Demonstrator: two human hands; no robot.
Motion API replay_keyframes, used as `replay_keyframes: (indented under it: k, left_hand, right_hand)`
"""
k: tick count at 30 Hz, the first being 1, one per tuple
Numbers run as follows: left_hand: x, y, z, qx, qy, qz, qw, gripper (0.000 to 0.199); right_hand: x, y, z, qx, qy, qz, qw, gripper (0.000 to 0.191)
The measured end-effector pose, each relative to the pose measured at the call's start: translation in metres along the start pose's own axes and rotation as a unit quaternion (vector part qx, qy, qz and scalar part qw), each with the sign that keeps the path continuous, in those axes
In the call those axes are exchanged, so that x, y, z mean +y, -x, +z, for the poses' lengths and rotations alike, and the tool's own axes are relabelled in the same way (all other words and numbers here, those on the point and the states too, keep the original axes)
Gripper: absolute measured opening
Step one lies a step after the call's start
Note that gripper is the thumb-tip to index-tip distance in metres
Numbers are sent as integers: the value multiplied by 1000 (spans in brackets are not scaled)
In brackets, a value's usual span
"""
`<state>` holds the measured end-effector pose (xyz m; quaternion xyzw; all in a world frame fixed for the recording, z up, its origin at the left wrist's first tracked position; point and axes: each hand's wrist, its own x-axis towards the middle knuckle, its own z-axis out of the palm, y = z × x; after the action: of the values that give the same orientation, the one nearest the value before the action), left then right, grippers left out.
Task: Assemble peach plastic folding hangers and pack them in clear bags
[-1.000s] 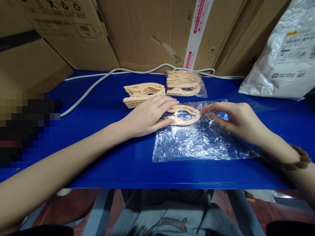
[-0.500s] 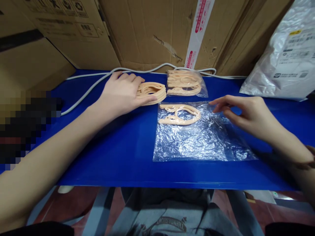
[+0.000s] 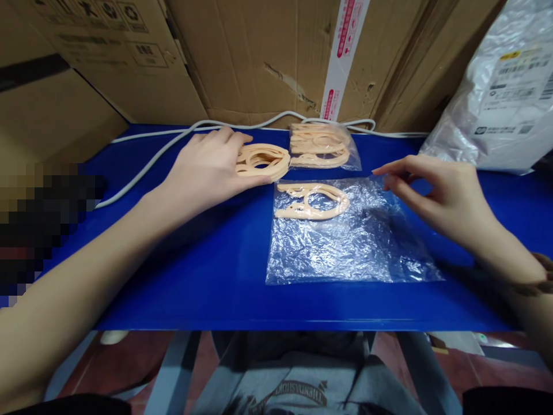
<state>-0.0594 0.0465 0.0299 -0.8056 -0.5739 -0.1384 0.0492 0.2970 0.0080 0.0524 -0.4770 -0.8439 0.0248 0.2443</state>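
My left hand (image 3: pixel 211 161) is wrapped round the left end of a stack of peach plastic folding hangers (image 3: pixel 280 164) on the blue table. Just right of the stack, a clear packet of similar hangers (image 3: pixel 322 147) lies against the back. In front of it is a flat clear plastic bag (image 3: pixel 332 248), with one folded peach hanger (image 3: pixel 322 214) at its upper left. My right hand (image 3: pixel 440 184) hovers by the bag's upper right corner, its thumb and forefinger apart, holding nothing visible.
Cardboard boxes (image 3: pixel 268 52) stand along the back of the blue table (image 3: pixel 190 300). A white cable (image 3: pixel 151 158) runs in front of them. At the back right leans a white shipping bag (image 3: pixel 496 109). A pixelated dark area covers the left edge.
The stack in my left hand has tilted slightly, showing more of its top. My right hand's fingers have lifted a little and spread at the bag's corner. The view has shifted slightly.
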Motion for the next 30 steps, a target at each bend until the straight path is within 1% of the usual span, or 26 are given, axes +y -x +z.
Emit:
replay_keyframes:
  k: [2,4,6,7,8,10,13,16,18,22,24,27,30]
  left_hand:
    - [8,5,0,65,16,25,997,78]
    - [18,12,0,118,32,65,990,73]
    - [32,21,0,148,30,112,982,76]
    - [39,26,-1,161,23,142,976,79]
    - [46,31,-2,176,17,175,969,83]
    - [59,41,-3,196,21,233,952,81]
    - [73,51,-2,214,26,282,935,72]
    - [74,52,0,216,20,298,929,71]
    - [71,49,3,207,27,295,932,74]
    - [62,43,10,165,66,259,949,79]
    - [58,40,13,149,80,246,954,82]
    - [52,36,15,136,85,240,958,83]
    - [49,33,17,125,83,244,958,84]
  right_hand:
    - [-3,0,0,14,-2,-28,999,23]
    - [-9,0,1,25,-21,-43,999,21]
    - [-18,2,3,18,-78,-28,996,19]
    - [-23,4,4,11,-124,-16,992,19]
    - [-29,6,6,1,-179,-4,984,18]
    - [-39,9,10,-16,-279,18,960,19]
    - [-48,12,15,-40,-365,52,929,24]
    - [-50,11,18,-75,-418,79,902,29]
    - [-48,9,18,-78,-436,92,892,30]
    - [-42,6,18,-56,-429,90,897,30]
    - [-38,6,18,-54,-435,93,894,31]
    - [-33,5,18,-62,-453,105,883,33]
    - [-31,2,18,-65,-459,117,878,33]
